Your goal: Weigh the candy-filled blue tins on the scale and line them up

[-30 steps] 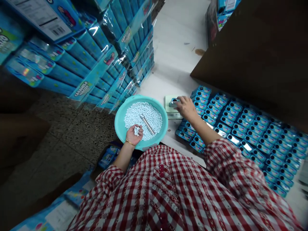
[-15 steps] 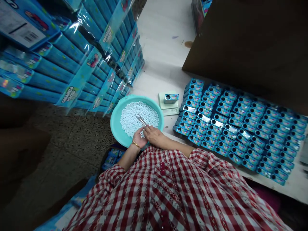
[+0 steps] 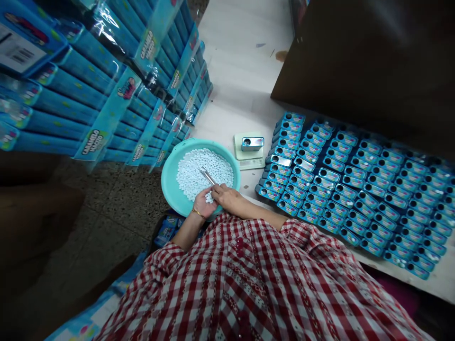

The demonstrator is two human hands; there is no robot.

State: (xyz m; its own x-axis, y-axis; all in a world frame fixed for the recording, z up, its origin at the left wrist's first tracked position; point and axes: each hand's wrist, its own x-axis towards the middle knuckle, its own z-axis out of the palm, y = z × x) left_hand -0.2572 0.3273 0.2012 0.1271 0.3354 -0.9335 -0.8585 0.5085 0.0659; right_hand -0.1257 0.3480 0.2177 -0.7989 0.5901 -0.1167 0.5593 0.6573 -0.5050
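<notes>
A turquoise basin (image 3: 170, 187) holds a heap of small white candies (image 3: 199, 170). My right hand (image 3: 229, 198) is closed round a slim, shiny metal tool (image 3: 208, 176); its far end points into the heap, and I cannot make out its exact kind. Cupped at the basin's near edge, my left hand (image 3: 203, 205) has a few white candies in its palm, close under the right fingers. Right of the basin, a blue tin (image 3: 253, 143) with a round hole in its top stands on a pale kitchen scale (image 3: 249, 161).
Rows of blue tins (image 3: 341, 189) with holes in their tops fill the right of the white table (image 3: 245, 61). A large brown box (image 3: 355, 57) rises behind them. Stacked packs of blue boxes (image 3: 95, 109) stand at left above the speckled floor (image 3: 121, 194).
The view has shifted slightly. White candies now show more plainly in my left palm; both hands and the metal tool keep nearly the same place over the basin.
</notes>
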